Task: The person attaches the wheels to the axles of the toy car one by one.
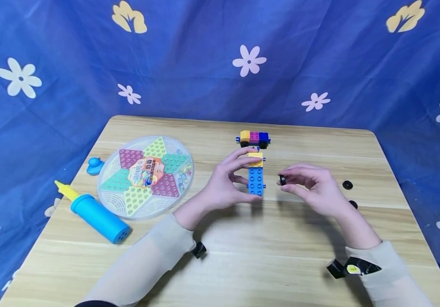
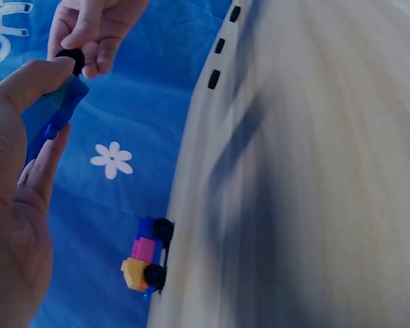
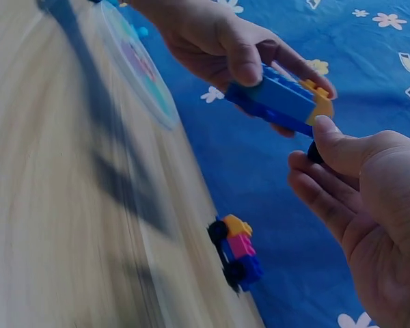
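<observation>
Blue cloth printed with flowers (image 1: 249,60) hangs behind a wooden table (image 1: 281,264), seen from the head camera. Taking the blue brick (image 1: 256,181) held near the table's middle as landmark, the items run left to right as follows. Far to its left lie a small blue duck (image 1: 95,165), a blue pump with a yellow nozzle (image 1: 96,215), and a round star-patterned game board (image 1: 146,175). Just left of the brick is the left hand (image 1: 224,183), whose thumb and fingers pinch the brick by its ends, holding it clear of the table with a yellow brick (image 1: 256,159) attached at its far end. Beyond the brick stands a finished toy car (image 1: 254,138) of orange, pink and blue bricks, already on black wheels. Just right of the brick is the right hand (image 1: 314,185), whose thumb and fingertips close narrowly on one black wheel (image 1: 282,180). The right wrist view shows this wheel (image 3: 315,152) close under the brick's (image 3: 277,99) yellow end, near but not seated. Further right, two spare wheels (image 1: 347,185) lie on the table.

Progress, as judged: one car appears complete; the second has only its body joined, and no wheel is visibly fitted. Small axle pegs project from the brick's sides, and the held wheel sits level with the nearer one.
</observation>
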Demonstrator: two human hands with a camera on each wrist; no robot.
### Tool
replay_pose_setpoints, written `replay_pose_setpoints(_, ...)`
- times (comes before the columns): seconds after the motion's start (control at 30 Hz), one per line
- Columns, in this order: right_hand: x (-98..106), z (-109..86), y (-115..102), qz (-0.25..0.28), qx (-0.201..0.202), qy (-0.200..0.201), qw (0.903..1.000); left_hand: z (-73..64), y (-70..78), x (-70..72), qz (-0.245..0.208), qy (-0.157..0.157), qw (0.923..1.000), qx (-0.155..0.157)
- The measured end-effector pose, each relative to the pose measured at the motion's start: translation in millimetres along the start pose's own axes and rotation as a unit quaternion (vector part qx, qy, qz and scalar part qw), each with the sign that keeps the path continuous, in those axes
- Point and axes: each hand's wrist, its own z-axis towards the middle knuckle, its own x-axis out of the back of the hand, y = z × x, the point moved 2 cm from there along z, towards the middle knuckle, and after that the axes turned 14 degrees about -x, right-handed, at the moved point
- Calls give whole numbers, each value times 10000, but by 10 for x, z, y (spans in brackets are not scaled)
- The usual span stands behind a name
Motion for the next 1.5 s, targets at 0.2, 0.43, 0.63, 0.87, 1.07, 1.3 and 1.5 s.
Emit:
replay_pose_setpoints(0.2, -87, 42, -20, 305, -47, -13, 9995, 75, 79, -6, -19, 41, 9998, -206)
replay_pose_setpoints(0.43, -191, 95, -36, 672, -187, -53, 9976, 101, 115, 3, -23, 110, 9998, -148)
replay_pose_setpoints(0.63, -241, 126, -31, 792, -263, -5, 9965, 110, 130, 6, -48, 115, 9998, -167)
replay_pose_setpoints(0.87, -271, 146, -11, 979, -414, 4, 9943, 100, 137, 15, -130, 170, 9997, -91)
replay_pose_setpoints(1.07, -286, 167, -17, 1015, -279, 73, 9944, 95, 113, 16, -427, 204, 9988, -105)
replay_pose_setpoints(1.3, -313, 178, -148, 100, 108, 224, 9996, 108, 113, 33, -445, 108, 9985, -299)
replay_pose_setpoints(1.5, -359, 201, -246, -722, 422, 343, 9959, 114, 115, 50, -174, -36, 9992, -360)
